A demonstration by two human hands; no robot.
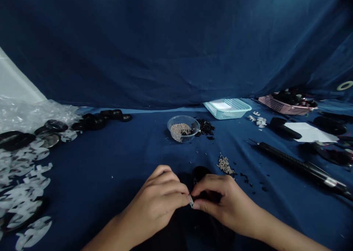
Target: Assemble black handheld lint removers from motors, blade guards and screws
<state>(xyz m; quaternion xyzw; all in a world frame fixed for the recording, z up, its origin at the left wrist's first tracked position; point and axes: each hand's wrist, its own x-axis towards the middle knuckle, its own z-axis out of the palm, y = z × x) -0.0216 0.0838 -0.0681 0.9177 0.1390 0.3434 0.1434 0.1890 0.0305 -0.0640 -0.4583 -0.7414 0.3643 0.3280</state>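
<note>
Fingertips of the left hand (167, 194) and the right hand (224, 199) pinch a small, thin, pale grey strip (191, 201) between them, near a black object (200, 172) partly hidden by the right hand; fine fingertip handling seems the step in hand, and the next move likely calls for a steady grip. Beyond, a clear round plastic bowl (183, 119) holds tiny silvery and black bits (180, 129), a turquoise perforated plastic basket (229, 115) a flat white item (221, 105), and a pink perforated plastic basket (278, 107) dark parts (292, 97).

My blue cloth (104, 159) bears white pieces (27, 186) at nine o'clock, a clear bowl (176, 136) at twelve, a turquoise basket (231, 115) at one.
</note>
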